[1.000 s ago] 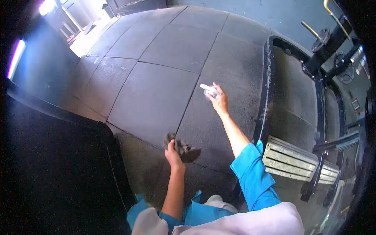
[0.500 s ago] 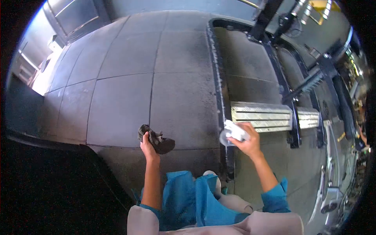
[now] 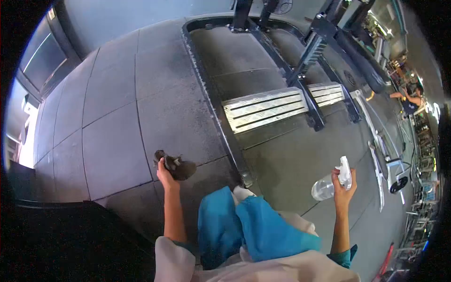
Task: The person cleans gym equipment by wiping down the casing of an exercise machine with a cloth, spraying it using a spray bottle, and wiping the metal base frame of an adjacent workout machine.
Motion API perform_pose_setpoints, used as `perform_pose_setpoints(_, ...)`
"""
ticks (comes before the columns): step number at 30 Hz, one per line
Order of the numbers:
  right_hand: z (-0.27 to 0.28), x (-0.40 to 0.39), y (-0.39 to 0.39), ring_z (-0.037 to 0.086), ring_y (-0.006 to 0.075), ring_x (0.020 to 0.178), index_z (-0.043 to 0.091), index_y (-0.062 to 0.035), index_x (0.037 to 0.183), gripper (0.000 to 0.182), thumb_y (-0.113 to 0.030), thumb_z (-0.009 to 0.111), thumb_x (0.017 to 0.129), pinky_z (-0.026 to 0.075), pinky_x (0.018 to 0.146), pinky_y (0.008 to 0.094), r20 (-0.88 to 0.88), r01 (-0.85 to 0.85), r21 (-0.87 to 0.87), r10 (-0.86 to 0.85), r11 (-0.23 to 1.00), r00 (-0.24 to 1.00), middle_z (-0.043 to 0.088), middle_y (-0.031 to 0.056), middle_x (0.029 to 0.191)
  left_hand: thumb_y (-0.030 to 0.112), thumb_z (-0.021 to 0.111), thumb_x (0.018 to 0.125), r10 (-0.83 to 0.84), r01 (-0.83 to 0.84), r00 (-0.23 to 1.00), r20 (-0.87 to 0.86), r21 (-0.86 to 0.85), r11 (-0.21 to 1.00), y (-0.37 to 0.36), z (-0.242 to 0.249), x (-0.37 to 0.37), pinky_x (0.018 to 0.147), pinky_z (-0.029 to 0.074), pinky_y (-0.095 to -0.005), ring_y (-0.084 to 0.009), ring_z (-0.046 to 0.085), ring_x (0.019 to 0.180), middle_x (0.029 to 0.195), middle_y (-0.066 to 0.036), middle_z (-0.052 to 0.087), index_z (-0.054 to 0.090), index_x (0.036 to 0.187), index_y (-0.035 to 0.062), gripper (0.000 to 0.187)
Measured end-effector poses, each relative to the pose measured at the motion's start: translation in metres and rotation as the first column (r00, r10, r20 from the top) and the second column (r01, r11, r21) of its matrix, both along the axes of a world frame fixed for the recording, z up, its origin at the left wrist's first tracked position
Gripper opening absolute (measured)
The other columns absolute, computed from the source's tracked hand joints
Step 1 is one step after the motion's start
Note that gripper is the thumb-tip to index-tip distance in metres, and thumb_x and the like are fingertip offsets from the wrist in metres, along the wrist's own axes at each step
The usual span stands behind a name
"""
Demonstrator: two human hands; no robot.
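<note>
My left hand point(image 3: 164, 172) grips a dark crumpled cloth point(image 3: 179, 167), held out over the grey rubber floor tiles point(image 3: 112, 122). My right hand point(image 3: 344, 186) holds a clear spray bottle point(image 3: 330, 184) with a white trigger head, lifted at my right side above the floor. Between the two arms I see my blue trouser legs point(image 3: 249, 228) and a white shoe tip. The two hands are well apart and neither touches the floor.
A black gym machine frame point(image 3: 221, 127) with ribbed metal footplates point(image 3: 264, 108) lies ahead on a raised mat. More machines and another person point(image 3: 408, 97) stand at the far right. A dark block point(image 3: 61, 239) fills the lower left.
The view has swung right. My right hand with the bottle has moved from near the frame rail out to my right side. The cloth stays in my left hand.
</note>
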State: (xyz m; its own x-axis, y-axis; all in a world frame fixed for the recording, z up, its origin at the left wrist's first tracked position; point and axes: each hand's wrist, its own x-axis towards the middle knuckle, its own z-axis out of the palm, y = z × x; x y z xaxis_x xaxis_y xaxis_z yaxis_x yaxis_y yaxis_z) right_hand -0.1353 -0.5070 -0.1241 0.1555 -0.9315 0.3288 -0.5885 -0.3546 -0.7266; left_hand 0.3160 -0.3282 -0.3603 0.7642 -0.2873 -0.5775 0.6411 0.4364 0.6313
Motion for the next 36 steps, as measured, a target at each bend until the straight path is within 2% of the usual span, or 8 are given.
perform_pose_setpoints(5,0.007,-0.007,-0.017,0.061,0.0117,0.084,0.057,-0.0003,0.100,0.024,-0.004,0.066,0.079,0.047,0.075,0.0258,0.138,0.036,0.009,-0.037,0.999,0.990,0.064,0.0058,0.087,0.031,0.060,0.084,0.059,-0.055,0.997,0.039,-0.112,0.992,0.033,-0.016,0.000,0.075,0.052,-0.0414,-0.0266,0.061,0.085,0.095,-0.011,0.061,0.059,0.099,0.0025,0.032)
perform_pose_setpoints(10,-0.056,0.007,-0.076,0.062,0.0143,0.081,0.052,-0.0010,0.110,0.034,-0.004,0.065,0.079,0.050,0.074,0.0273,0.425,-0.227,0.209,0.121,0.951,0.897,0.064,0.0076,0.095,0.032,0.060,0.085,0.104,-0.136,0.984,0.148,0.226,0.965,0.049,-0.011,-0.019,0.075,0.052,-0.0426,-0.0257,0.062,0.085,0.093,-0.010,0.061,0.059,0.098,0.0027,0.032)
perform_pose_setpoints(13,-0.094,0.026,-0.099,0.062,0.0139,0.078,0.048,-0.0005,0.113,0.037,-0.004,0.063,0.079,0.050,0.071,0.0267,0.528,-0.385,0.327,0.171,0.863,0.832,0.064,0.0091,0.096,0.031,0.060,0.085,0.125,-0.153,0.976,0.178,0.154,0.976,0.061,-0.042,-0.042,0.076,0.052,-0.0414,-0.0257,0.062,0.087,0.094,-0.010,0.061,0.059,0.099,0.0019,0.033)
perform_pose_setpoints(23,-0.236,0.025,-0.119,0.061,0.0138,0.071,0.065,0.0001,0.103,0.044,-0.039,0.068,0.083,0.047,0.068,0.0276,0.379,-0.679,0.535,0.576,0.503,0.725,0.069,0.0068,0.083,0.030,0.060,0.086,0.138,-0.228,0.947,0.291,0.305,0.925,0.080,-0.012,-0.152,0.078,0.051,-0.0417,-0.0261,0.060,0.090,0.102,-0.011,0.057,0.053,0.112,-0.0005,0.041)
perform_pose_setpoints(25,-0.257,0.027,-0.117,0.063,0.0198,0.075,0.065,-0.0016,0.101,0.044,-0.042,0.067,0.083,0.047,0.070,0.0319,0.304,-0.632,0.545,0.572,0.551,0.761,0.068,0.0104,0.084,0.030,0.059,0.087,0.141,-0.258,0.943,0.302,0.395,0.882,0.086,0.010,-0.177,0.080,0.050,-0.0426,-0.0273,0.059,0.095,0.106,-0.012,0.057,0.052,0.115,0.0002,0.041)
perform_pose_setpoints(29,-0.250,0.039,-0.100,0.059,0.0082,0.074,0.064,0.0009,0.096,0.034,-0.032,0.065,0.087,0.045,0.064,0.0240,0.416,-0.712,0.363,0.579,0.601,0.701,0.065,0.0021,0.080,0.029,0.057,0.088,0.180,-0.317,0.928,0.326,0.440,0.840,0.103,0.044,-0.211,0.082,0.049,-0.0448,-0.0301,0.058,0.099,0.111,-0.013,0.057,0.051,0.119,-0.0006,0.043)
perform_pose_setpoints(31,-0.259,0.034,-0.090,0.062,0.0349,0.087,0.063,-0.0064,0.106,0.048,-0.047,0.065,0.081,0.047,0.078,0.0372,0.386,-0.704,0.456,0.591,0.545,0.708,0.064,0.0190,0.092,0.029,0.057,0.089,0.165,-0.317,0.925,0.342,0.454,0.833,0.110,0.057,-0.218,0.083,0.049,-0.0455,-0.0310,0.058,0.101,0.114,-0.014,0.057,0.050,0.120,-0.0009,0.044)
perform_pose_setpoints(36,-0.242,0.001,-0.061,0.061,0.0332,0.086,0.065,-0.0083,0.100,0.043,-0.046,0.066,0.080,0.047,0.075,0.0407,0.262,-0.745,0.469,0.731,0.475,0.630,0.063,0.0168,0.090,0.032,0.056,0.088,0.175,-0.338,0.901,0.397,0.388,0.858,0.136,0.068,-0.236,0.084,0.048,-0.0439,-0.0294,0.058,0.101,0.111,-0.013,0.058,0.050,0.121,-0.0026,0.047)
